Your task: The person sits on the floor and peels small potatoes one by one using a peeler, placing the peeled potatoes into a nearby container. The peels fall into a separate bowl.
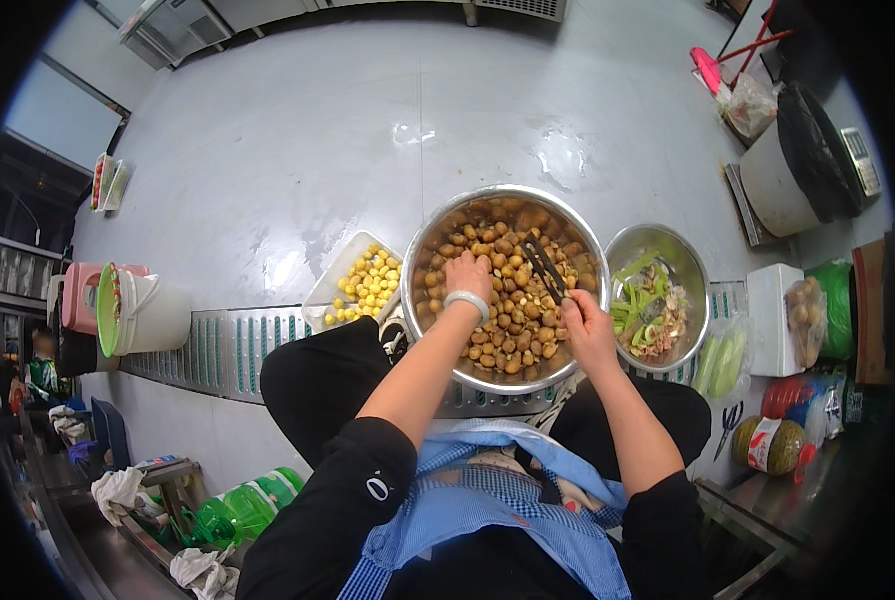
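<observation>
A large steel basin [504, 386] full of small brown unpeeled potatoes [517, 319] stands before me. My left hand [468, 277], with a pale bangle at the wrist, reaches into it and touches the potatoes; whether it grips one is hidden. At the basin's right side, my right hand [588, 326] holds a dark two-bladed tool [543, 266], perhaps a peeler, over the potatoes. Left of the basin, a clear plastic tub [318, 304] contains peeled yellow potatoes [372, 277]. A smaller steel bowl [701, 262] on the right holds green and pale peelings or scraps [646, 307].
A metal drain grate [249, 345] runs under the basin. White bucket [162, 315] at left; scissors [729, 427], a white foam box [770, 319], bagged green vegetables [721, 360] and a lined bin [777, 180] at right. Green bottles [249, 506] lie lower left.
</observation>
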The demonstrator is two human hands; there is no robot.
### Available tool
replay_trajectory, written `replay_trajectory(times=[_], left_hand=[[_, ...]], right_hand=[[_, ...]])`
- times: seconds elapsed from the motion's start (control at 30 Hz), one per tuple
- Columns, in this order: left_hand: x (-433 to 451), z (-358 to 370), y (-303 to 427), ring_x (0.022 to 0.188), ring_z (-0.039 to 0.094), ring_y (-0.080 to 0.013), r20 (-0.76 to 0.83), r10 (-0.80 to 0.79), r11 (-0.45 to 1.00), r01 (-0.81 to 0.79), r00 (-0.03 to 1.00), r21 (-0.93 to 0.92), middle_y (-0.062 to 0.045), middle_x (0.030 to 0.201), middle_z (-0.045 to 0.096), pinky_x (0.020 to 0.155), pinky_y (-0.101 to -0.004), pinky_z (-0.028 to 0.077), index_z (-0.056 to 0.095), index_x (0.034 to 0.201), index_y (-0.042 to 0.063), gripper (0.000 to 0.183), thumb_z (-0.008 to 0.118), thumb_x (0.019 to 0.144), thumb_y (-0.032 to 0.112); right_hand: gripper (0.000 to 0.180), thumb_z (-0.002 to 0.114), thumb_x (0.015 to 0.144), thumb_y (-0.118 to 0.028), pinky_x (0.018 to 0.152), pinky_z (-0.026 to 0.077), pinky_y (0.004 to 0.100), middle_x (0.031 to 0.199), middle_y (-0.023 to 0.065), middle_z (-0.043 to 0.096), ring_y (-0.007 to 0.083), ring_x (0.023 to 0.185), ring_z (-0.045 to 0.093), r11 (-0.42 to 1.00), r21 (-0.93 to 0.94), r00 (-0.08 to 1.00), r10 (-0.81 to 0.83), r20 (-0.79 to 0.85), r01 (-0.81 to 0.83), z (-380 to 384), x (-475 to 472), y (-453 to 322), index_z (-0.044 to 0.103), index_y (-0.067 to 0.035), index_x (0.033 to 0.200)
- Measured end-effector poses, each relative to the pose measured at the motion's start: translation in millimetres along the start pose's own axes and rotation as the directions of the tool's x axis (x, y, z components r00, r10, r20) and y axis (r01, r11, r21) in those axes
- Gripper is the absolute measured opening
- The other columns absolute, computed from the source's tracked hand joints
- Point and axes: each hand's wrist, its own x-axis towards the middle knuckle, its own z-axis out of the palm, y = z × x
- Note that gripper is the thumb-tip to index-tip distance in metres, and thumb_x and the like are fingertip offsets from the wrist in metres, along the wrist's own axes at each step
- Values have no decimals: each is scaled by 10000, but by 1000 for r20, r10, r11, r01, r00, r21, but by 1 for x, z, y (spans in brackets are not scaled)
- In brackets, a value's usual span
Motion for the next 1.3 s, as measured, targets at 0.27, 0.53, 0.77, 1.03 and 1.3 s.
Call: replay_trajectory(times=[0.27, 0.53, 0.77, 1.03, 1.3], left_hand=[[10, 16, -11, 916, 543, -332, -125, 104, 986, -119, 987, -118, -190, 991, 517, 797, -423, 429, 509, 1062, 75, 264, 437, 810, 42], [-6, 0, -14, 945, 515, -325, -281, 139, 957, -201, 950, -208, -161, 1049, 492, 826, -400, 431, 553, 1039, 40, 392, 698, 687, 134], [-54, -50, 3, 808, 575, -117, 240, 147, -215, 268, 960, -939, -20, 863, 594, 724, -295, 473, 562, 957, 86, 171, 642, 816, 142], [-109, -65, -6, 953, 580, -220, 282, 423, -619, 502, 861, -604, -84, 1017, 602, 917, -379, 467, 539, 1056, 50, 248, 615, 825, 99], [-110, -63, 5, 941, 567, -173, 278, 328, -546, 422, 903, -724, -46, 1035, 579, 854, -321, 484, 549, 1026, 101, 217, 591, 814, 96]], right_hand=[[221, 544, 874, -208, 588, 430, 285, 667, 102, 555, 164, 622, 552, 985, -87, 988, -150, 25, 152, 2, 3, 10, 571, -15, 977], [244, 555, 875, -207, 598, 447, 272, 692, 76, 594, 136, 627, 561, 999, 8, 999, -38, 28, 38, 5, 2, 2, 578, 3, 997], [233, 531, 881, -211, 600, 446, 290, 694, 113, 592, 172, 639, 577, 999, -22, 999, -38, -9, 37, 5, 6, 5, 582, -2, 970], [212, 519, 875, -249, 636, 453, 374, 780, 159, 603, 326, 729, 590, 971, -156, 984, -177, 25, 178, 6, -9, -2, 581, -59, 945], [212, 566, 854, -262, 610, 462, 367, 800, 126, 584, 315, 713, 587, 877, -305, 925, -319, 205, 370, 11, -18, -16, 561, -63, 927]])
